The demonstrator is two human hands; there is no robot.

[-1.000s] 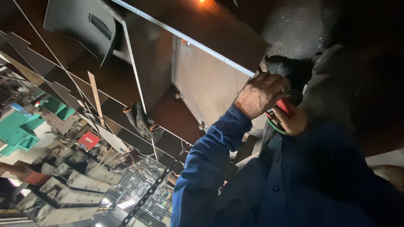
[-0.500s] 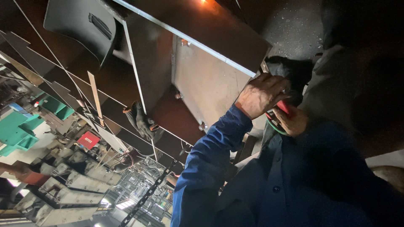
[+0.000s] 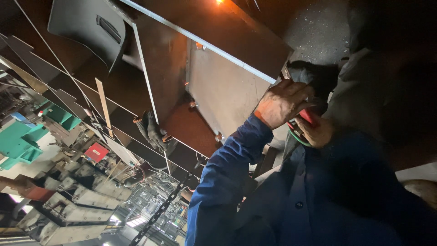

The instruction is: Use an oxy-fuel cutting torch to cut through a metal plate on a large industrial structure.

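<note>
Though the view is tilted and dim, a boxy sheet-metal cabinet [image 3: 218, 86] fills the upper middle: flat rust-brown panels, matte and dusty, with one bright bare-steel edge running along its top. Small bolts or clips dot its corners.

Left hand [image 3: 283, 104], in a blue cloth sleeve [image 3: 227, 173], curls over the right edge of the cabinet panel, fingers bent and closed around something dark at the panel's right end (what exactly is hidden in shadow).

Right hand [image 3: 318, 132] sits just below and right of it, cupped around a small red-and-green tool [image 3: 304, 123]; only a red body and a green curved rim show. Grip looks closed, though fingertips are hidden.

Left of the panel, a dark work glove [image 3: 154, 132] hangs on a thin steel frame. Farther left, green machine housings [image 3: 27, 136] and a red box [image 3: 96, 151] stand among pale grey stacked metal parts [image 3: 82, 200].
</note>
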